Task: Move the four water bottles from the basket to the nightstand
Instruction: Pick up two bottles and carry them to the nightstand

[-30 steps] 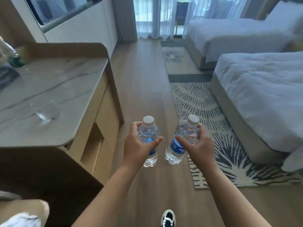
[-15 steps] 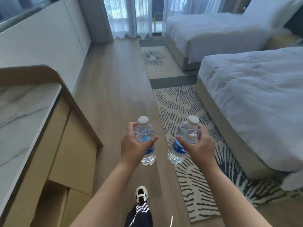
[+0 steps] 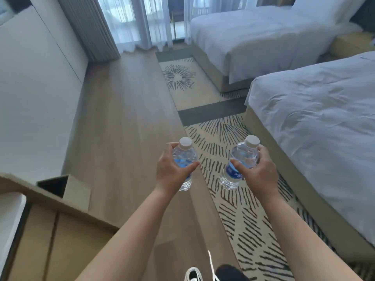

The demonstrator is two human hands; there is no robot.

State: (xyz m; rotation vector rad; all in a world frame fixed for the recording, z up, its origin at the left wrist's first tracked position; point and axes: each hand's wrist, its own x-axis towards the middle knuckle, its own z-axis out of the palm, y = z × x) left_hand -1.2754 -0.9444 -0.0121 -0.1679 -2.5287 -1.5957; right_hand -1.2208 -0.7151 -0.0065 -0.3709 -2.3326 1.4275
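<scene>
My left hand [image 3: 172,171] grips a small clear water bottle [image 3: 185,153] with a white cap and blue label, held upright at chest height. In my right hand [image 3: 256,172] sits a second water bottle [image 3: 238,159] of the same kind, tilted slightly to the right. Both bottles hang over the wooden floor and the edge of the patterned rug. A yellowish nightstand [image 3: 351,44] shows at the far right between the two beds, partly hidden. No basket is in view.
Two white beds stand to the right, the near bed [image 3: 316,122] and the far bed [image 3: 253,31]. A patterned rug [image 3: 233,199] runs beside them. The desk corner [image 3: 50,226] and a small bin [image 3: 67,187] are at lower left. Curtains [image 3: 134,23] hang ahead.
The view has swung right and moved forward along the floor; the desk has slid off to the lower left and the beds have come closer. Both hands hold their bottles as before.
</scene>
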